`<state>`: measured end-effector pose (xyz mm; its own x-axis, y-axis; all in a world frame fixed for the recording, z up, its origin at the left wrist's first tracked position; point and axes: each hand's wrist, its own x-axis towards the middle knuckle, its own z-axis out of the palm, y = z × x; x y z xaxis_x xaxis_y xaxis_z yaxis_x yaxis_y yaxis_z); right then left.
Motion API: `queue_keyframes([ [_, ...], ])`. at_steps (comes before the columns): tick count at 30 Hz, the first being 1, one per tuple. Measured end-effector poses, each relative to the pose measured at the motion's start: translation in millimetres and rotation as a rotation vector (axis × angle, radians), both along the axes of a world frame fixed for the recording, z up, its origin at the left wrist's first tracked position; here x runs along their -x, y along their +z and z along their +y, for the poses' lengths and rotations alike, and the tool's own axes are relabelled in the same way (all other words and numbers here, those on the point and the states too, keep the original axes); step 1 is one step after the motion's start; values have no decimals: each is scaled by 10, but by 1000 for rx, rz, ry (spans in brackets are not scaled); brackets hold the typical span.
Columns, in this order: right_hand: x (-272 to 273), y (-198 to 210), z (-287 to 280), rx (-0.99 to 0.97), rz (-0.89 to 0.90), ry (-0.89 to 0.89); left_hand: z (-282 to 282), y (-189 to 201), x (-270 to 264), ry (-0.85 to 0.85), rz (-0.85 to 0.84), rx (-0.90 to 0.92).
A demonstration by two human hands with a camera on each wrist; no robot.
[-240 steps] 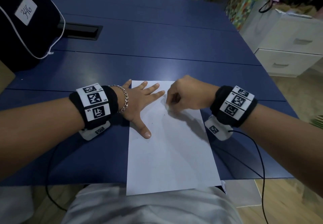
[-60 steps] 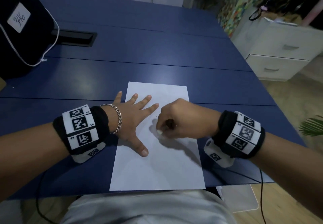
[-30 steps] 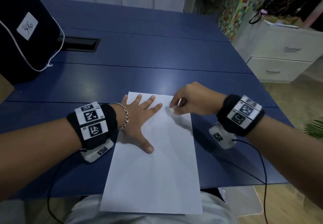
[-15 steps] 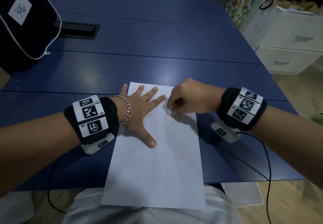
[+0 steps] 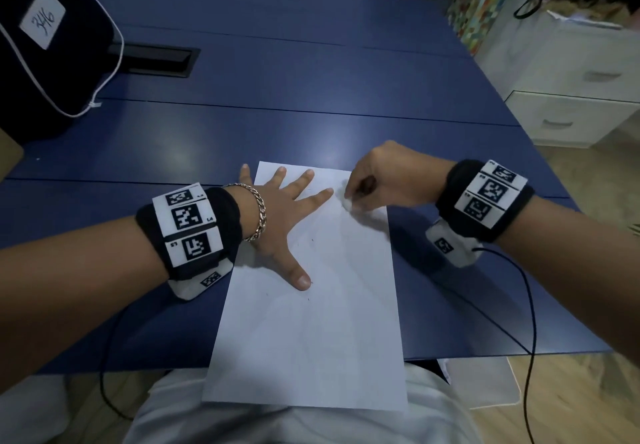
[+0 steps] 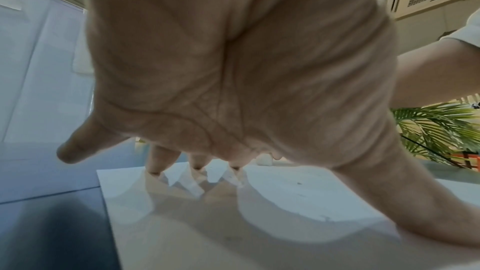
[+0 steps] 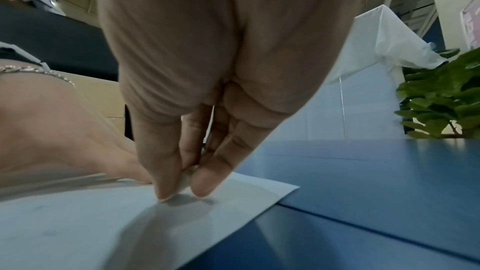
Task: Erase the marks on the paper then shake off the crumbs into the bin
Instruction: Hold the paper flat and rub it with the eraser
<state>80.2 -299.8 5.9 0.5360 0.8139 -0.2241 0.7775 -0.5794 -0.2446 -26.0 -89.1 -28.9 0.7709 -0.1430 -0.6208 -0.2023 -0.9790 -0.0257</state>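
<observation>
A white sheet of paper lies on the blue table, its near end hanging over the table edge onto my lap. My left hand lies flat on the sheet's far left part, fingers spread and straight. My right hand pinches a small white eraser between thumb and fingers and presses it on the paper near the far right corner. A few tiny dark specks dot the sheet near my left thumb. No bin is in view.
A black bag with a white label stands at the table's far left, beside a black cable slot. White drawers stand off to the right. Cables trail from both wrist cameras.
Over the last second the right hand stays at the paper's far right corner with small shifts of the eraser; two seconds ago it rubbed nearer the sheet's middle. The left hand keeps pressing the paper.
</observation>
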Motion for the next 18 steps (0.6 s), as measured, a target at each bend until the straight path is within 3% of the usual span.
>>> queue_keyframes([
  [4, 140, 16, -12, 12, 54, 24, -27, 25, -31, 24, 33, 8],
  [8, 430, 46, -19, 141, 285, 112, -57, 33, -48, 11, 51, 4],
  [14, 76, 18, 26, -39, 82, -55, -55, 37, -69, 5, 57, 0],
  [18, 318, 11, -7, 79, 181, 36, -63, 34, -62, 4, 53, -9],
])
